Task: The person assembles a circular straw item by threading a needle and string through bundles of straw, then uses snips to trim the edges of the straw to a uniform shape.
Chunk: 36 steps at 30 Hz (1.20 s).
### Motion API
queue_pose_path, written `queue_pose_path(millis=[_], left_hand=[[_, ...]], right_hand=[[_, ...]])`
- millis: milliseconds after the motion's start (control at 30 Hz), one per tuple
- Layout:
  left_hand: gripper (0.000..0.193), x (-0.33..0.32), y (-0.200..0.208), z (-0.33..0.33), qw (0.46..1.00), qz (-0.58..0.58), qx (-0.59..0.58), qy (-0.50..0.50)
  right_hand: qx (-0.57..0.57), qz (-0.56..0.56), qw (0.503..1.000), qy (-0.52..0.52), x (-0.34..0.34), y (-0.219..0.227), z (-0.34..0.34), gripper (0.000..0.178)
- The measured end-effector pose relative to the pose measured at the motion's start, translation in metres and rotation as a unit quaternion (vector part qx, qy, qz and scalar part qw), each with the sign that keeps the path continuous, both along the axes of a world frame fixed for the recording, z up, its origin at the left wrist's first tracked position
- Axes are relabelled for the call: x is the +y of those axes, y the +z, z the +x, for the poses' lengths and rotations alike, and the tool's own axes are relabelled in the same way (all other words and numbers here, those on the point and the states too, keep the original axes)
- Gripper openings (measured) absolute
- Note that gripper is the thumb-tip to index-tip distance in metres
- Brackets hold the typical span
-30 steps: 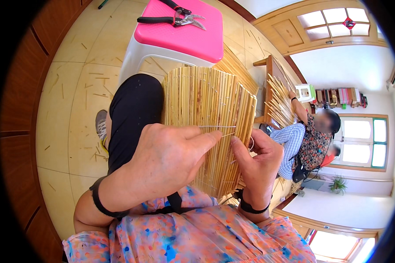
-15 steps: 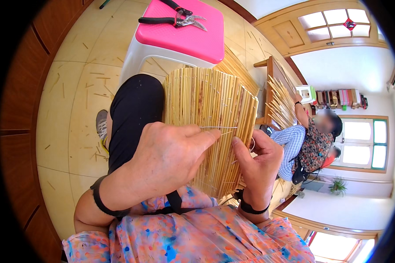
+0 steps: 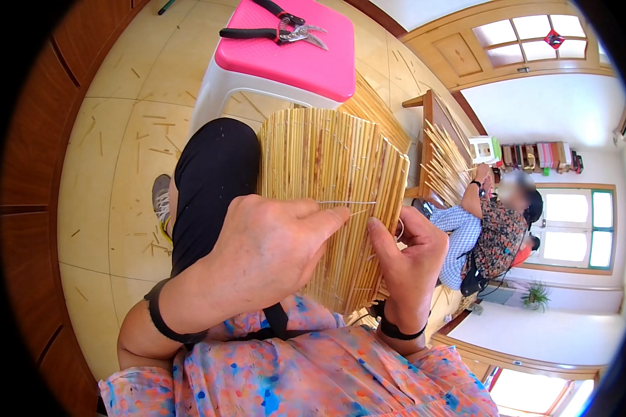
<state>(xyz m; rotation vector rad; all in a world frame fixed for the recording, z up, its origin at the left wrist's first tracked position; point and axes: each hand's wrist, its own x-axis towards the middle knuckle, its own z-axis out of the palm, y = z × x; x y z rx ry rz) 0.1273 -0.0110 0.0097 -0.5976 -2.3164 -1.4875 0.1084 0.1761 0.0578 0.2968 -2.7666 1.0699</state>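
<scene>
A mat of straw-coloured reed stalks (image 3: 313,153), tied in rows with thin thread, stands across my lap and curves at its right edge. Over its front lies my left hand (image 3: 268,240), closed, thumb and forefinger pinched at the end of a thin pale thread (image 3: 359,211). Just above those fingertips a straight, thin grey strand (image 3: 348,202), a needle or wire, crosses the stalks. My right hand (image 3: 414,254) grips the mat's right edge, thumb on the front and fingers curled behind. A white loop of thread (image 3: 401,231) shows by its forefinger.
Beyond the mat stands a white stool with a pink top (image 3: 289,59), bearing black-handled pruning shears (image 3: 292,31). Cut stalk bits litter the tiled floor (image 3: 90,208). On the right, another person (image 3: 490,229) sits by a wooden bench (image 3: 435,128) with loose reeds (image 3: 446,160).
My hands and the mat have barely moved. The other person's arm and head have shifted slightly, with the hand now lower beside the loose reeds.
</scene>
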Motion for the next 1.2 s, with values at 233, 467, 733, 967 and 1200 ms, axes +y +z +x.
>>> queue_pose_path(millis=[233, 467, 733, 967, 1200], left_hand=[[0.03, 0.002, 0.008, -0.002, 1.0, 0.005, 0.001, -0.005], [0.03, 0.005, 0.015, -0.004, 1.0, -0.01, -0.001, -0.02], [0.029, 0.007, 0.015, -0.002, 1.0, -0.005, 0.004, -0.014], [0.028, 0.009, 0.019, 0.0, 1.0, -0.012, 0.003, -0.011], [0.029, 0.009, 0.017, 0.0, 1.0, -0.019, -0.004, -0.013]], right_hand=[[-0.016, -0.006, 1.0, -0.006, 0.012, 0.004, -0.007, 0.021], [-0.026, 0.001, 1.0, -0.001, 0.008, 0.01, -0.004, 0.02], [-0.031, -0.008, 0.999, -0.007, 0.005, 0.01, 0.0, 0.02], [-0.021, 0.01, 1.0, 0.0, 0.008, 0.014, 0.002, 0.02], [-0.017, 0.004, 1.0, -0.003, 0.008, 0.01, 0.002, 0.02]])
